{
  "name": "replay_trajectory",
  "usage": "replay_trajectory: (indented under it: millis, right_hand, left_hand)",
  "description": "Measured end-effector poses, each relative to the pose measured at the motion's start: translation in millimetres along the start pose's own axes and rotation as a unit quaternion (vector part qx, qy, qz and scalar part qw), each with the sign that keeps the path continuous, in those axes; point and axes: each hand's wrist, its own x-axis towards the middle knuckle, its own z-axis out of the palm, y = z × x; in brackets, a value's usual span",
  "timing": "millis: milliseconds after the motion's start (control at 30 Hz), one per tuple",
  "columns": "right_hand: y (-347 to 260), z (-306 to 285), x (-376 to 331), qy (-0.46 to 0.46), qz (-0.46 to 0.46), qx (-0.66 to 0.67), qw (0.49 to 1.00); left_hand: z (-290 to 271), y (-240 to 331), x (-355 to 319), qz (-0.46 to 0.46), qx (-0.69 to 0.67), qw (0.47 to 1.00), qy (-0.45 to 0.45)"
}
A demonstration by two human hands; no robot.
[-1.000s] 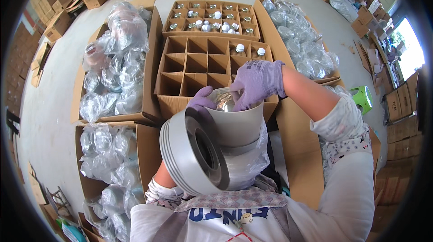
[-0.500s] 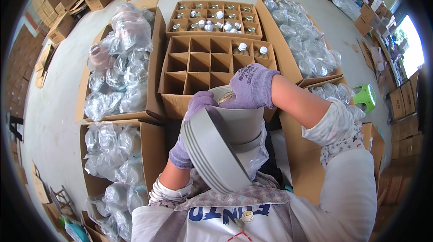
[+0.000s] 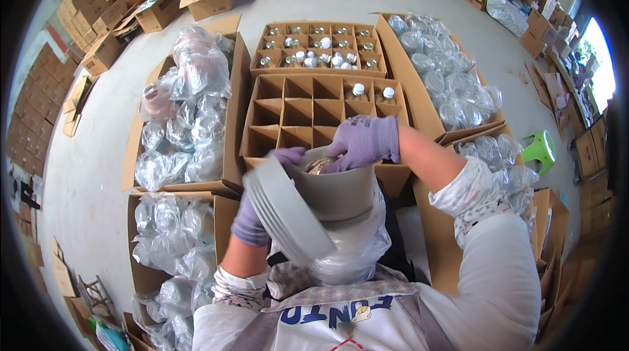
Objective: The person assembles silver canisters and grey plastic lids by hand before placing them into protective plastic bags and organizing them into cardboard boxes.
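My left hand (image 3: 252, 217), in a purple glove, holds a stack of grey round lids (image 3: 288, 210) tilted on edge against my chest. Just right of the lids stands a grey round tub (image 3: 337, 190), with a clear plastic bag (image 3: 354, 246) bunched under it. My right hand (image 3: 363, 141), also gloved in purple, reaches into the tub's open top, its fingers curled on something shiny inside that I cannot make out. Just beyond the tub lies a cardboard box with dividers (image 3: 308, 112); two white-capped bottles (image 3: 370, 92) stand in its far right cells.
A second divided box (image 3: 318, 46) behind it is full of capped bottles. Open cartons of clear-bagged containers lie to the left (image 3: 187, 115), lower left (image 3: 170, 246) and right (image 3: 445, 82). A green stool (image 3: 538, 149) stands at right. Stacked cartons ring the concrete floor.
The lid stack has tipped from facing me to edge-on and shifted left. My right hand has stayed at the tub's mouth, dipping further inside.
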Motion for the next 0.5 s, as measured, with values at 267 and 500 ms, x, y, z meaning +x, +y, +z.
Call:
replay_trajectory:
  millis: [267, 500]
  right_hand:
    - [16, 59, 15, 0.469, 0.055, 0.32, 0.821]
    - [20, 55, 2, 0.433, -0.04, 0.538, 0.722]
  left_hand:
    - [-43, -46, 87, 0.093, 0.112, 0.985, 0.096]
    - [-15, -39, 83, 0.006, -0.182, 0.977, -0.108]
